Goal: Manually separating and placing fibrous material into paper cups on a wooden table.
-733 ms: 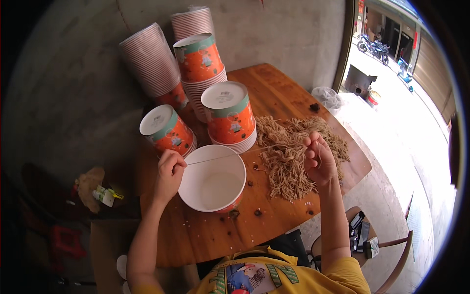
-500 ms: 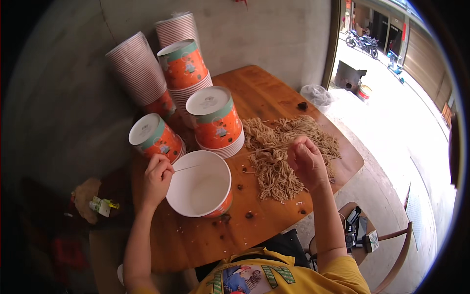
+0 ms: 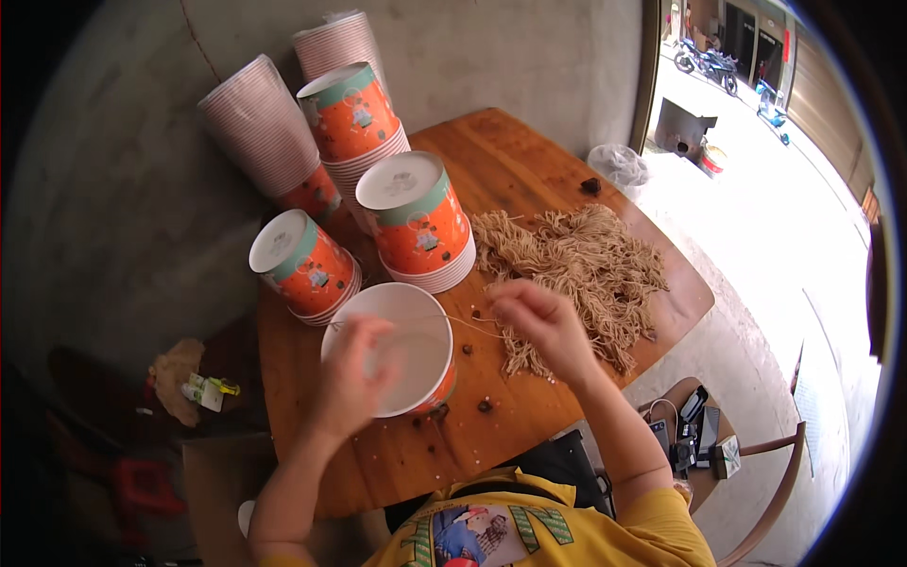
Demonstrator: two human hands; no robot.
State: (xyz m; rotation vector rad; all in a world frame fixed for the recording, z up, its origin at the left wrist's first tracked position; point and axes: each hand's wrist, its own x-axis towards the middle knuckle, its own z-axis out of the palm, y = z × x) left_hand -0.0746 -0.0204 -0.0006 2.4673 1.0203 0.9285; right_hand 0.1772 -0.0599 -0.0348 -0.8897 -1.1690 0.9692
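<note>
A white-lined paper bucket [image 3: 402, 369] stands mouth up at the near middle of the table. Blurred by motion, my left hand [image 3: 354, 373] is over its near left side, and the fingers cannot be made out. A thin pale strand [image 3: 463, 321] runs across the bucket's mouth toward my right hand [image 3: 539, 321]. That hand is closed in a pinch between the bucket and a spread pile of tan strings [image 3: 586, 274], seemingly on the strand. Behind the bucket stand upside-down orange and green paper buckets [image 3: 430, 231], nested in stacks.
Tall wrapped stacks of buckets [image 3: 260, 118] lean by the wall. Dark crumbs and white specks dot the wooden table [image 3: 331, 472]. A clear plastic bag [image 3: 619, 165] is beyond its far right edge. At the right, a chair [image 3: 704, 444] holds small devices.
My left hand has moved right, over the bucket. My right hand has come left and lower, from above the strings toward the bucket. The strand now spans farther right.
</note>
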